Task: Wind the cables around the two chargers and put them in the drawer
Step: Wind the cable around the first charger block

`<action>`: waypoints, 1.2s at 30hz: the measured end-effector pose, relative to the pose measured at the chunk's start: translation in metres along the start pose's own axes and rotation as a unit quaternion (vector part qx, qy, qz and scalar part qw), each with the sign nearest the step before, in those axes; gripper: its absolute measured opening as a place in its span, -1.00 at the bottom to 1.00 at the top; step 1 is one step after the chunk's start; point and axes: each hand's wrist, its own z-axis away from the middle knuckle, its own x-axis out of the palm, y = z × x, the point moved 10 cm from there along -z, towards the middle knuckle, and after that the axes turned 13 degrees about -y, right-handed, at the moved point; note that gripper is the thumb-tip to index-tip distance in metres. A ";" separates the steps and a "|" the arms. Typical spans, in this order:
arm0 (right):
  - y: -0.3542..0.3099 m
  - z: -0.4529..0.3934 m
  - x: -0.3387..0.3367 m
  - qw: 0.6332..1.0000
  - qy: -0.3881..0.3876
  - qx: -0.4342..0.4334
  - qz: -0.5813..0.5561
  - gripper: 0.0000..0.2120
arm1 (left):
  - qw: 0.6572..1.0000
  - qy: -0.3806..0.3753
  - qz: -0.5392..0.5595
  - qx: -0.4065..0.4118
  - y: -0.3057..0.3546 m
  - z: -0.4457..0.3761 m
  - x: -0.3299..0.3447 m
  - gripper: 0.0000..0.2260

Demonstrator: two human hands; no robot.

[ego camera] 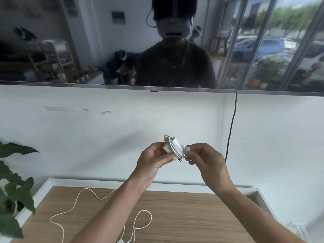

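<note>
The left hand holds the white charger in a closed grip above the table, its cable wound lengthwise, while the right hand pinches the free plug end just to the charger's right.

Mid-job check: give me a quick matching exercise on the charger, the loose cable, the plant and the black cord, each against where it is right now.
Things:
1. charger
2. loose cable
3. plant
4. black cord

Places:
A. hanging down the wall below the TV
B. held up between the left hand and right hand, cable wound around it
C. at the left edge of the view
D. lying unwound on the wooden top

Pairs: 1-B, 2-D, 3-C, 4-A
</note>
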 end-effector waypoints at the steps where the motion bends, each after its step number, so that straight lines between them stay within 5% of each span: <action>1: 0.000 0.000 -0.001 1.000 0.005 -0.004 0.001 -0.92 | 1.000 0.004 -0.014 0.001 0.000 0.001 0.000 -0.65; 14: 0.002 -0.004 0.005 0.997 0.030 -0.010 0.076 -0.90 | 0.995 0.043 -0.093 0.004 0.008 0.002 0.000 -0.70; 21: -0.005 -0.001 0.020 0.977 -0.005 -0.104 0.188 -0.78 | 0.998 0.040 -0.054 -0.009 0.005 0.003 -0.003 -0.74; 36: 0.036 -0.003 0.016 0.994 -0.088 0.009 0.071 -0.90 | 0.992 -0.024 -0.115 -0.056 -0.009 0.013 0.004 -0.81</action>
